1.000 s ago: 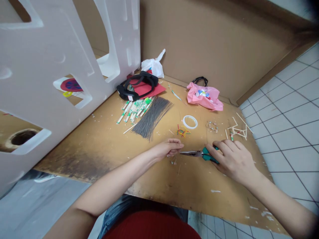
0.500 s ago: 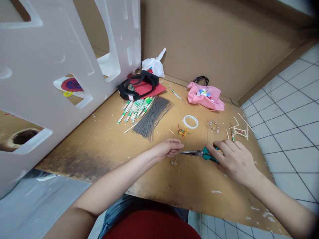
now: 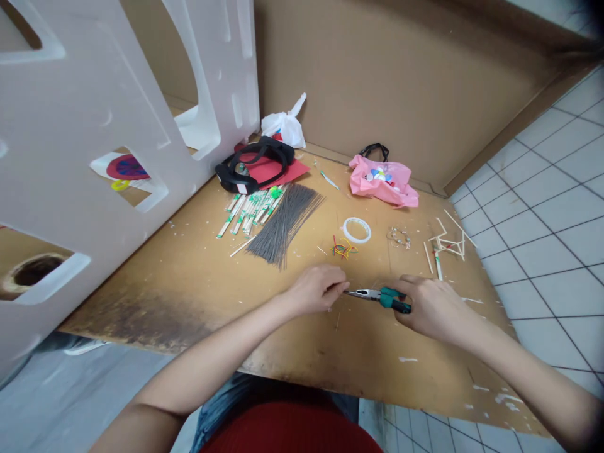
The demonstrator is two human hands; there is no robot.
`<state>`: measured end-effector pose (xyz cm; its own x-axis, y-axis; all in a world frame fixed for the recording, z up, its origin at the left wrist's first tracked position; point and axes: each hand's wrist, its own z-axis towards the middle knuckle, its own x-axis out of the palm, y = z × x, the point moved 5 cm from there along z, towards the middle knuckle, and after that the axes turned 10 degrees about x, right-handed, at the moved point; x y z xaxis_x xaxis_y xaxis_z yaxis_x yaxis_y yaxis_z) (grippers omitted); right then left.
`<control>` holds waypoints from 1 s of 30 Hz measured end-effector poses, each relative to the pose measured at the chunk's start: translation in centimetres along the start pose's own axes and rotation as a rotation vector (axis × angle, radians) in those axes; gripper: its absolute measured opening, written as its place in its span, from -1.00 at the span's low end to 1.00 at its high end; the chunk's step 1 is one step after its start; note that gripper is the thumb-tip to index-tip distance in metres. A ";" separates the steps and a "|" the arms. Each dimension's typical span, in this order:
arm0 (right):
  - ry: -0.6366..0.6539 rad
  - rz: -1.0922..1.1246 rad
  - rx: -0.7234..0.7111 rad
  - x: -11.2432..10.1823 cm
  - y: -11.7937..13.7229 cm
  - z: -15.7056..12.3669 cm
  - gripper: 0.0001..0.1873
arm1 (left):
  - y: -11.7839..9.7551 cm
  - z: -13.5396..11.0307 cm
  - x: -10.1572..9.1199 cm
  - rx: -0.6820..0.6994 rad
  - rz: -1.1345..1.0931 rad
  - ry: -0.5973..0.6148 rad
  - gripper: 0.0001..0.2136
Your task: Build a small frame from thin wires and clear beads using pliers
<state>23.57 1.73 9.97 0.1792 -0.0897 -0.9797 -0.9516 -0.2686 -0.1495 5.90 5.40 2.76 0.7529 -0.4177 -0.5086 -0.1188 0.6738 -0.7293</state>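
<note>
In the head view, the left hand (image 3: pixel 318 289) has its fingers pinched narrow at the tip of the pliers (image 3: pixel 372 294); anything between them is too small to tell. The right hand (image 3: pixel 427 308) has its fingers around the pliers' handles, above the desk (image 3: pixel 377 371). Both hands sit well in from the desk's front edge. Just beyond are colored bands (image 3: pixel 348 250) and a tape roll (image 3: pixel 357 241); a stick frame (image 3: pixel 441 240) lies near the right edge, and a white panel (image 3: pixel 85 126) bounds the left.
</note>
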 end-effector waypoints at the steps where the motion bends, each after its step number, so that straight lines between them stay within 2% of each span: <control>1: 0.006 0.031 0.007 0.3 0.0 0.0 -0.62 | 0.2 0.0 0.0 -0.012 0.020 0.002 -0.75; 5: -0.062 0.128 0.009 1.4 0.2 -0.2 -0.59 | 2.0 -0.1 -0.1 -0.174 -0.060 -0.092 -0.70; 7: -0.087 0.152 0.054 2.4 0.0 -0.5 -0.61 | 2.9 -0.2 -0.1 -0.265 -0.161 -0.153 -0.68; 10: -0.171 0.149 0.146 4.4 -0.5 -1.2 -0.63 | 3.7 -0.2 0.2 -0.342 -0.273 -0.181 -0.69; 17: -0.331 0.103 0.171 9.3 -2.3 -2.6 -0.66 | 3.8 0.0 -0.4 -0.346 -0.321 -0.193 -0.68; 22: -0.362 0.117 0.153 11.5 -3.3 -2.8 -0.60 | 3.4 0.1 -0.7 -0.352 -0.446 -0.088 -0.64; 26: -0.375 0.270 0.195 11.2 -3.4 -2.3 -0.58 | 2.9 0.2 -0.8 -0.346 -0.484 -0.008 -0.65; 29: -0.355 0.608 0.237 9.0 -2.2 -0.8 -0.65 | 2.6 0.2 -0.8 -0.298 -0.392 0.068 -0.67; 30: -0.304 0.752 0.229 8.2 -1.4 0.0 -0.66 | 2.5 0.1 -0.8 -0.279 -0.339 0.093 -0.68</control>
<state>26.33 1.35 2.18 -0.5668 0.1037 -0.8173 -0.8234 -0.0367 0.5663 5.10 7.51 1.37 0.7192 -0.6485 -0.2494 -0.0551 0.3046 -0.9509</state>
